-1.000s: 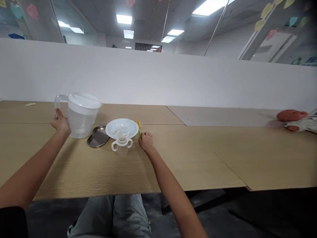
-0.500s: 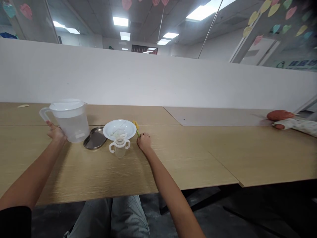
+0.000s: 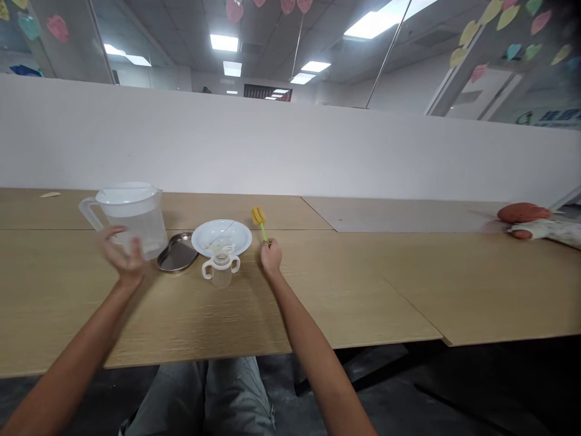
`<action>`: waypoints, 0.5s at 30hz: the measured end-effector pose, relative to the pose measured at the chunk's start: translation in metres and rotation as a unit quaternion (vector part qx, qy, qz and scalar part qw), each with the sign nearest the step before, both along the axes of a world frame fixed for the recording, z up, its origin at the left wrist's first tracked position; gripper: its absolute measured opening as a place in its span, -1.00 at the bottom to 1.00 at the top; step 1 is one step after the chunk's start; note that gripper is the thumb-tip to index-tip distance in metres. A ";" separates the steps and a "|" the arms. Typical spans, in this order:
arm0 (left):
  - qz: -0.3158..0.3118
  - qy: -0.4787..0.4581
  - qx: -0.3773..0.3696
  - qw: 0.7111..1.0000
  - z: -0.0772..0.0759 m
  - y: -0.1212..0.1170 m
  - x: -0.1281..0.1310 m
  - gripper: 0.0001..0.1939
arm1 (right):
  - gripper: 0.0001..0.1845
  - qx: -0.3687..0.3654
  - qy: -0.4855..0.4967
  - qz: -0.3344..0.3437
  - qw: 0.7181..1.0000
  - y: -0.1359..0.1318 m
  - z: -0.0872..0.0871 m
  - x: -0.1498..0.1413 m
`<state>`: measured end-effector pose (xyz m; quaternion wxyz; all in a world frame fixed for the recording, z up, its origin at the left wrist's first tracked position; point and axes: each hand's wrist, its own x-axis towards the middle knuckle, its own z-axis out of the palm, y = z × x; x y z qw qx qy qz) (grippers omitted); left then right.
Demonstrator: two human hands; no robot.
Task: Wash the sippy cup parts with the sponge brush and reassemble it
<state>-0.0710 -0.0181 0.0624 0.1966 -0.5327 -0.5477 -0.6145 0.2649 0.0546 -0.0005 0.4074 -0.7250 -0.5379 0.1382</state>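
Note:
My right hand (image 3: 271, 256) grips the green stem of a yellow-headed bottle brush (image 3: 259, 217), which stands tilted up just right of the plate. My left hand (image 3: 124, 257) hangs open, fingers apart, in front of a clear plastic pitcher with a white lid (image 3: 134, 223) and touches nothing I can make out. Between my hands, a white plate (image 3: 221, 237) holds small translucent pieces. In front of it stands a clear two-handled baby cup (image 3: 221, 271). A steel kidney tray (image 3: 178, 253) lies beside the pitcher.
All of this stands on a light wooden table (image 3: 345, 290) backed by a white partition (image 3: 290, 151). A grey board (image 3: 399, 215) lies on the far right of the table, with a red-orange soft object (image 3: 521, 212) and patterned cloth (image 3: 542, 231) beyond it.
My left hand has let go of the pitcher and opened. My right hand has raised the bottle brush, which now stands clear of the plate's far edge.

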 end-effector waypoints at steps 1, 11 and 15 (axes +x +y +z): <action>-0.053 0.070 -0.017 0.996 0.005 0.000 0.020 -0.53 | -0.68 0.011 0.010 0.000 1.000 -0.001 0.001 -0.001; -0.126 0.413 -0.448 0.783 0.024 0.093 0.112 -0.65 | -0.70 0.056 0.007 0.029 0.998 -0.010 0.006 -0.005; -0.100 0.417 -0.482 0.764 0.012 0.090 0.102 -0.66 | -0.70 0.056 0.002 0.034 0.998 -0.012 0.007 -0.006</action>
